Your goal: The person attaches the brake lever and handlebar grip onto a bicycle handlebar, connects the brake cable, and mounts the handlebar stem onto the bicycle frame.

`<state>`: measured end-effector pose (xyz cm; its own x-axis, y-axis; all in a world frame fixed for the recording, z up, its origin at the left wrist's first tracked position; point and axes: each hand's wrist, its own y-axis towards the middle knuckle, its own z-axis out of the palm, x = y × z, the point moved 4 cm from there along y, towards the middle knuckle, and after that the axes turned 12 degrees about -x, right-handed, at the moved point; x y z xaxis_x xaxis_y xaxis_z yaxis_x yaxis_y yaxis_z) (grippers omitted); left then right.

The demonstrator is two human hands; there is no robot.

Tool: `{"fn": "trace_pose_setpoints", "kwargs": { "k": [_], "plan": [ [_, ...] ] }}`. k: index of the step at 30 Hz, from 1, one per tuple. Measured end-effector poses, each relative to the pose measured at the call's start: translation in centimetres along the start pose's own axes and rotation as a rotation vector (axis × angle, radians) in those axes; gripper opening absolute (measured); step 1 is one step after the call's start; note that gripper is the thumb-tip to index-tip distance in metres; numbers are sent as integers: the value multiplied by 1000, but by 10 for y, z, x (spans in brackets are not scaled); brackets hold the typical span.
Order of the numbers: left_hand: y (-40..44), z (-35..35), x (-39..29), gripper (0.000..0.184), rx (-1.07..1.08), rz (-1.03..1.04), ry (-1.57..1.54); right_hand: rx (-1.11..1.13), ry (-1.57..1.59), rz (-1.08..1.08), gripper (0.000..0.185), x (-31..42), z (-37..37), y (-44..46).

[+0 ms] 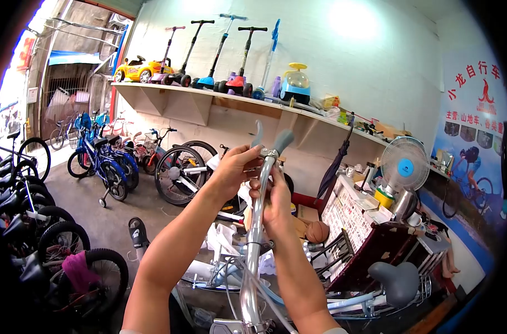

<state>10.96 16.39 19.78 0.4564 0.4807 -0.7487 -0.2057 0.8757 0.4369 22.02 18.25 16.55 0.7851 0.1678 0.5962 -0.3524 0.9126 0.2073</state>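
A chrome handlebar (257, 217) runs up the middle of the view, with a grey grip (284, 140) at its far end. Beside the grip a grey brake lever (258, 133) points upward. My left hand (239, 167) pinches at the lever's clamp near the grip, its fingertips closed on the lever's base. On the bar's other side my right hand (276, 197) has its fingers bent against the bar just below the clamp; what its fingertips hold is too small to tell. Cables hang beside the lower bar, above a light blue bicycle frame (220, 273).
Parked bicycles (100, 158) line the left side. A shelf (209, 92) with scooters runs along the wall. To the right stand a fan (405, 164), a dark red cabinet (370, 256) and a grey saddle (395, 283). A sandaled foot (137, 234) shows at lower left.
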Motion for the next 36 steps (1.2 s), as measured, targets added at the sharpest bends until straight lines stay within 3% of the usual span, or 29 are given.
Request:
{"fn": "trace_pose_setpoints", "kwargs": {
  "k": [5,14,24,28,32,36],
  "plan": [
    [-4,-10,14,29,124,7,-146,73,4,37,18,-2,-6,9],
    [-12,4,14,27,-18,112,85,45,-7,58,22,3,-9,9],
    [1,2,21,22,-60,-11,200,41,-3,89,28,2,-11,14],
    [8,-1,23,16,-32,136,170,94,22,88,28,0,-12,18],
    [3,3,21,20,-36,97,39,66,59,115,22,3,-10,14],
    [1,6,22,29,-80,10,203,79,4,121,21,2,-18,22]
  ]
}}
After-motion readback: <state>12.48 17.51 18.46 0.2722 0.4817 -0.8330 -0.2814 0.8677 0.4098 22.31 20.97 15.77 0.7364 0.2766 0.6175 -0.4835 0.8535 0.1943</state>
